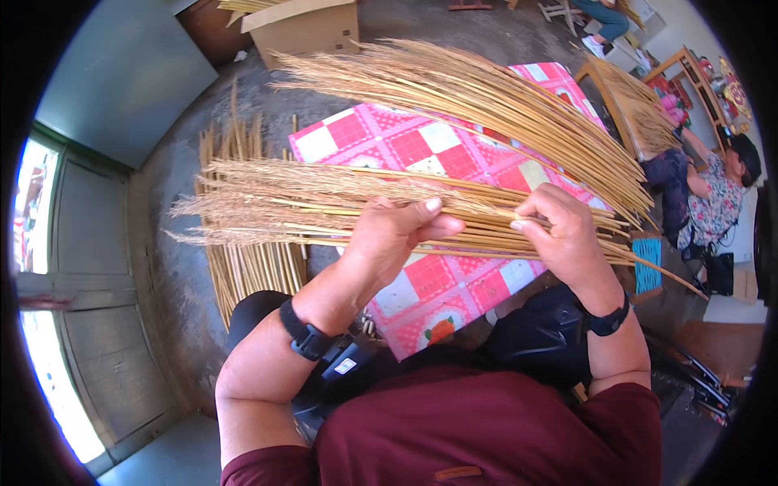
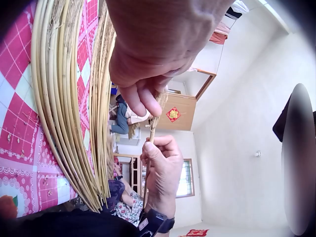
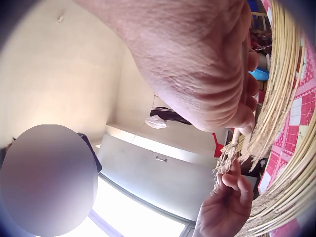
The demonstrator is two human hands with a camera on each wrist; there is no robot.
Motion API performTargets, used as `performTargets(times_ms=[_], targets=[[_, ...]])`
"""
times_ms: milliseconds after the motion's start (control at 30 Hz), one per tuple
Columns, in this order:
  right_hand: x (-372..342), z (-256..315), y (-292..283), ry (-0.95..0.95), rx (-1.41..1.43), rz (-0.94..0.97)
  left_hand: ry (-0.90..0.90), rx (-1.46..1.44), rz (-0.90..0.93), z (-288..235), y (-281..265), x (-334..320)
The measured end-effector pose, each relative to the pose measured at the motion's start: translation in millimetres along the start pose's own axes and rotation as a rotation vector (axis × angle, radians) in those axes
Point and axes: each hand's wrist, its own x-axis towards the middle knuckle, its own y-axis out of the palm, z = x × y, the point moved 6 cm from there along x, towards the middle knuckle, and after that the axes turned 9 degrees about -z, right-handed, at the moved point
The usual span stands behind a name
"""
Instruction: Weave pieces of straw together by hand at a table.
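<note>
While the right hand [image 1: 561, 231] pinches a reed stalk [image 2: 152, 132] just below its feathery head [image 1: 483, 205], the head view shows both above the table [image 1: 417, 304], with the left hand [image 1: 391, 231] at the plume. From the left wrist, the stalk looks thin, probably light and stiff, best taken by its smooth cane. From the right wrist, left fingers curve beside the plume, likely soft and easily shed; I cannot tell whether they grip.
</note>
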Motion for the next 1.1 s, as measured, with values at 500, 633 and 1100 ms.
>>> performTargets(times_ms=[500,633,1100], targets=[[12.9,4.8,8.1,0.047,-0.011,0.032,0.072,0.029,0.053,-10.8,-0.8,-7.5],[14.3,1.5,15.2,0.046,-0.004,0.046,0.086,0.049,0.023,-12.4,-3.7,-10.7],[26.2,-40.8,-0.7,0.016,-0.251,-0.041,0.613,-0.199,-0.316,-151.9,-128.6,10.3]])
